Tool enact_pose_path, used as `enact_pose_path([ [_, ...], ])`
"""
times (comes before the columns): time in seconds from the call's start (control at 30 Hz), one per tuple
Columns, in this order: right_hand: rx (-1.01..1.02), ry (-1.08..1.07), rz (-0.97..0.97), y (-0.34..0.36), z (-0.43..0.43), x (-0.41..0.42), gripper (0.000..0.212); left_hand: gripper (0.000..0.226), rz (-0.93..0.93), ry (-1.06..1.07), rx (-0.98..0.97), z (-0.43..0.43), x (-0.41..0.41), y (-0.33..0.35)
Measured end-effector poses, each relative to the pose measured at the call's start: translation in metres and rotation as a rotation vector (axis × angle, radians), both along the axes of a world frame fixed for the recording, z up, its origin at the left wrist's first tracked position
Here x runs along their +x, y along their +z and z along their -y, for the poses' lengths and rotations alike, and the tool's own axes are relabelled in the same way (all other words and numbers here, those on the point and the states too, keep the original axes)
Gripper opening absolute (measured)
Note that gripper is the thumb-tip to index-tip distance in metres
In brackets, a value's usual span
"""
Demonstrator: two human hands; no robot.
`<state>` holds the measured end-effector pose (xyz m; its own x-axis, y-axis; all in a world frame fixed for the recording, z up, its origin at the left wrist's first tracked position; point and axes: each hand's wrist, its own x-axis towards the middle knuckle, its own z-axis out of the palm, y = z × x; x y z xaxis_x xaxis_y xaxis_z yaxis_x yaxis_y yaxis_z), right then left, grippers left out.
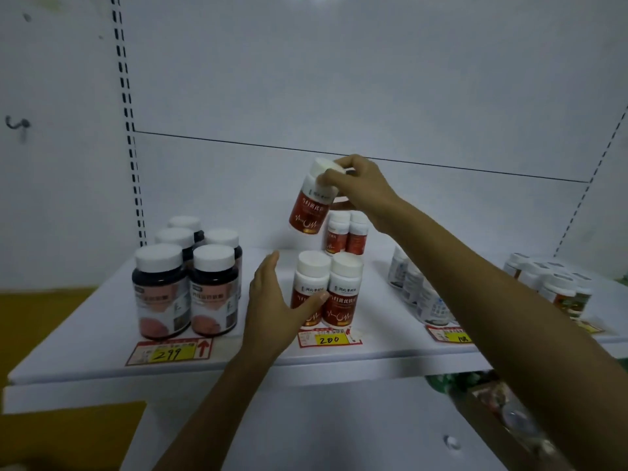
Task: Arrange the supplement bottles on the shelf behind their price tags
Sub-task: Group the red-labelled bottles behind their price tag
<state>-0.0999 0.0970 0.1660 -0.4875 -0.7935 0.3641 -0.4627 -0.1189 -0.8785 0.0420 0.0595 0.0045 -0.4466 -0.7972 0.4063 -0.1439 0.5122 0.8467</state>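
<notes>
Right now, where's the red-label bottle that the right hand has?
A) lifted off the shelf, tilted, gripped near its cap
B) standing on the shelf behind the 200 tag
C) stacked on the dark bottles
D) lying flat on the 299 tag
A: the right hand grips the red-label bottle near its white cap, tilted, in the air above the shelf.

Right hand grips a red bottle by its cap, tilted in the air – below, the left hand, fingers straight, touches the near-left bottle behind the 200 tag; dark bottles stand left
</notes>
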Motion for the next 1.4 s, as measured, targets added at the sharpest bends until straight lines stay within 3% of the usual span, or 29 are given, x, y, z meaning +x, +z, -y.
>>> enact_pose_path([
  [0.2,0.477,0.167,-0.072,-0.032,0.023,-0.015,0.037,0.099,0.066,-0.051,-0.024,0.003,0.000,-0.004],
  [0.4,0.671,0.325,-0.055,-0.048,0.030,-0.024,0.034,0.073,0.033,-0.095,-0.055,0.004,0.000,-0.006],
  [0.73,0.680,0.355,-0.078,-0.047,0.029,-0.027,0.026,0.073,-0.022,-0.169,-0.030,0.002,-0.002,-0.002],
  [1.0,0.675,0.351,-0.094,-0.047,0.024,-0.027,0.040,0.073,-0.025,-0.193,0.017,0.004,-0.002,-0.003],
  [1.17,0.604,0.307,-0.081,-0.046,0.025,-0.028,0.037,0.074,-0.043,-0.215,0.028,0.002,-0.001,0.001],
  [1.4,0.575,0.315,-0.081,-0.035,0.020,-0.038,0.030,0.088,0.016,-0.090,0.042,0.001,-0.002,0.004],
])
